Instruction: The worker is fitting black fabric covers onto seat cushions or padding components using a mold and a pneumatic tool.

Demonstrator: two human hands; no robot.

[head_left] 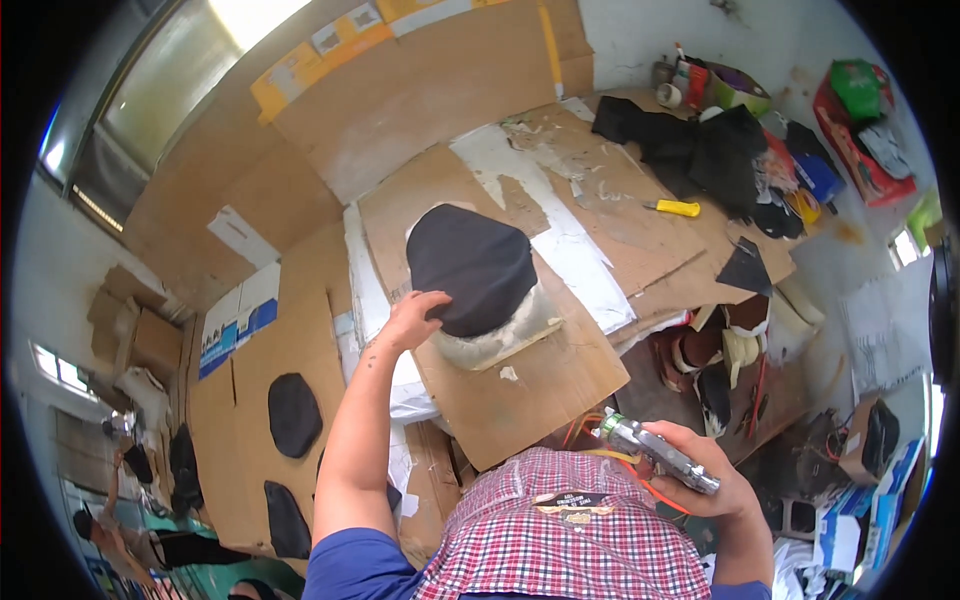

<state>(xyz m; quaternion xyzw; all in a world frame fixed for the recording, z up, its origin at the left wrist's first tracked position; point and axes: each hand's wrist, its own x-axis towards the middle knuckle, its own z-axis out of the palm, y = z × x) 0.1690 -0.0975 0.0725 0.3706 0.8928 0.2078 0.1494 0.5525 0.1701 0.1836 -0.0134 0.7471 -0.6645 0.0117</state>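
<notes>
A black rounded cloth-like piece lies over a pale, worn block with a curved side in the middle of the bench. At its near left edge, my left hand grips the black piece, thumb and forefinger at the rim. My right hand is low on the right, close to my checked apron, wrapped round a silver metal hand tool with a green ring at its front end. An orange hose runs beside this tool. Its exact kind is unclear.
Cardboard covers the bench. A yellow utility knife lies at far right, near black fabric scraps. Black rounded pieces lie on the left. Tape rolls fill a shelf at right. Another person is at far left.
</notes>
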